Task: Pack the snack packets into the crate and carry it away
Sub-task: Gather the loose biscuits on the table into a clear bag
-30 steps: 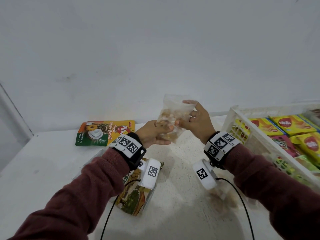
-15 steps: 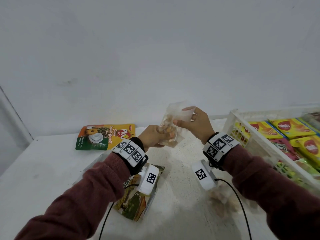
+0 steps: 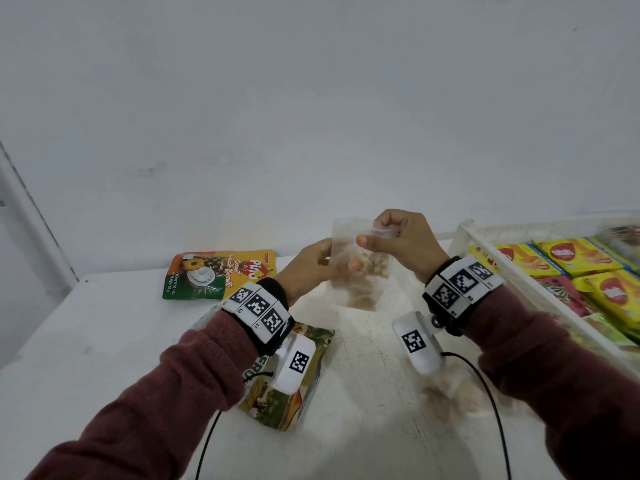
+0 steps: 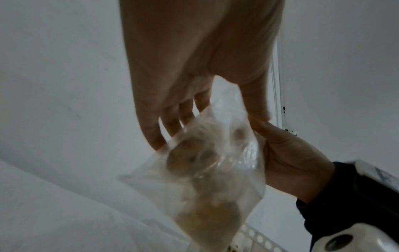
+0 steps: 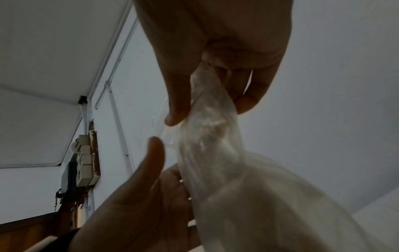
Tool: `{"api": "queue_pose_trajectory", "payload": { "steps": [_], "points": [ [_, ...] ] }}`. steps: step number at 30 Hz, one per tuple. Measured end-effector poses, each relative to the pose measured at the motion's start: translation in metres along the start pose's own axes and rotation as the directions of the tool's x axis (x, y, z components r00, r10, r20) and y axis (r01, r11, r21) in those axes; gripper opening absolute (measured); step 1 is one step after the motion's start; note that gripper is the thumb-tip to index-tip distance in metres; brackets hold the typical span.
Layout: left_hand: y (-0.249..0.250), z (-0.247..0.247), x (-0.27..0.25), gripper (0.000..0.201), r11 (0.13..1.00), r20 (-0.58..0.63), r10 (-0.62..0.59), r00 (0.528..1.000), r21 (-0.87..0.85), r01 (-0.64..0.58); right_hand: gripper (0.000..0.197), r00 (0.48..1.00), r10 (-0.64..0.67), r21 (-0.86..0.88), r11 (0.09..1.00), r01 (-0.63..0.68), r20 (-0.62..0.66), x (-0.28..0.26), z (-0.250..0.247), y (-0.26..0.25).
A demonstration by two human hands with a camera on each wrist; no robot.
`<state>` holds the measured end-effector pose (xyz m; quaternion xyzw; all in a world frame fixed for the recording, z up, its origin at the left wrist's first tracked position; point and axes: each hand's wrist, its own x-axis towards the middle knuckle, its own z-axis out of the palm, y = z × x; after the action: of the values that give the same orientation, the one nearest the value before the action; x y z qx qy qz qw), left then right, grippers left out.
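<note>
A clear snack bag (image 3: 358,268) with mixed nuts hangs upright above the white table (image 3: 86,341). My right hand (image 3: 382,233) pinches its top edge between thumb and curled fingers; the right wrist view shows this pinch on the bag (image 5: 211,127). My left hand (image 3: 322,263) lies against the bag's left side, fingers fairly straight behind it and thumb extended. In the left wrist view its fingertips (image 4: 155,141) meet the bag (image 4: 205,170). The white crate (image 3: 519,289) stands at the right and holds several yellow packets (image 3: 568,254).
A yellow-green biscuit packet (image 3: 221,273) lies at the table's back by the wall. A fruit-print packet (image 3: 287,386) lies under my left wrist. Another clear bag (image 3: 453,393) lies under my right wrist. Cables hang from both wrists.
The bag has turned upright and risen a little. My right hand has shifted from the bag's side to its top edge. My left hand's hold has loosened to straight fingers.
</note>
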<state>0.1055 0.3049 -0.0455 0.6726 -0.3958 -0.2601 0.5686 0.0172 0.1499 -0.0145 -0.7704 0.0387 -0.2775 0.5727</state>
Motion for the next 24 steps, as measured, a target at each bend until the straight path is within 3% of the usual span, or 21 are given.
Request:
{"api": "queue_pose_trajectory", "payload": {
  "steps": [3,6,8,10,13,18,24],
  "points": [
    [0.008,0.002,-0.007,0.007,0.995,-0.137,0.104,0.985,0.004,-0.104,0.028,0.999,-0.004,-0.075,0.997,0.007,0.037,-0.007,0.002,-0.011],
    [0.008,0.003,-0.015,0.018,0.982,-0.206,0.187,0.961,0.058,-0.179,0.025,0.995,0.018,-0.283,0.959,0.011,0.101,-0.013,-0.001,-0.020],
    [0.006,0.004,-0.021,0.015,0.978,-0.202,0.203,0.958,0.081,-0.190,0.036,0.992,0.022,-0.475,0.879,0.041,0.127,-0.018,-0.003,-0.023],
    [0.006,0.005,-0.026,0.009,0.978,-0.168,0.200,0.965,0.097,-0.186,0.034,0.989,0.024,-0.587,0.807,0.067,0.146,-0.023,0.000,-0.027],
    [0.008,0.009,-0.033,0.004,0.981,-0.142,0.182,0.973,0.100,-0.169,0.010,0.989,-0.020,-0.574,0.812,0.102,0.148,-0.027,0.005,-0.029],
    [0.017,0.007,-0.045,0.013,0.975,-0.235,0.222,0.946,0.063,-0.213,0.010,0.984,0.013,-0.532,0.842,0.085,0.178,-0.039,0.007,-0.035],
    [0.021,0.012,-0.058,0.017,0.969,-0.194,0.237,0.952,0.118,-0.217,0.038,0.975,-0.012,-0.494,0.861,0.124,0.223,-0.050,0.019,-0.042]
  ]
}}
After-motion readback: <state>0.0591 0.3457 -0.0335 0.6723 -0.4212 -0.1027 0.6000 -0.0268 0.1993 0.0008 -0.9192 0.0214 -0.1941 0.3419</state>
